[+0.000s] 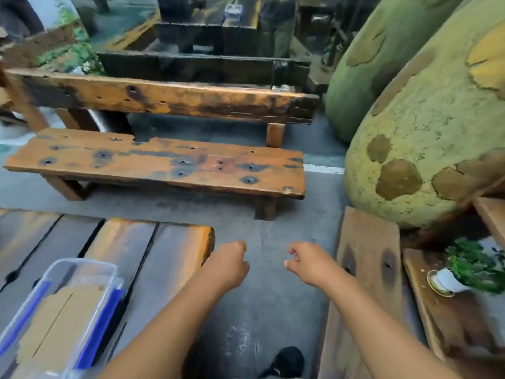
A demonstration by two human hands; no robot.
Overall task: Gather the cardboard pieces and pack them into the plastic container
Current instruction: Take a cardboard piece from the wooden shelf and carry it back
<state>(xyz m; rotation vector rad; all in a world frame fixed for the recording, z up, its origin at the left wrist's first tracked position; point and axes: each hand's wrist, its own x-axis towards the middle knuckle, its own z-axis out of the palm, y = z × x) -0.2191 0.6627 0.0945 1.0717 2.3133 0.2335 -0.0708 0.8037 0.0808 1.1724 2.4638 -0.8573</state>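
A clear plastic container [82, 266] with blue side handles stands on a wooden plank table at the lower left. A flat brown cardboard piece [58, 321] lies inside it. My left hand [228, 265] hovers over the concrete floor just right of the table's end, fingers curled into a loose fist with nothing in it. My right hand [306, 262] is level with it, a short gap to the right, fingers also curled and holding nothing. Both hands are away from the container.
A low wooden bench [164, 165] stands across the floor ahead, with a taller one [169, 98] behind it. Large green rounded sculptures [426, 149] fill the right. A wooden board [369, 258] and a shelf with a potted plant [475, 265] stand at the right. My black shoe [287, 362] is below.
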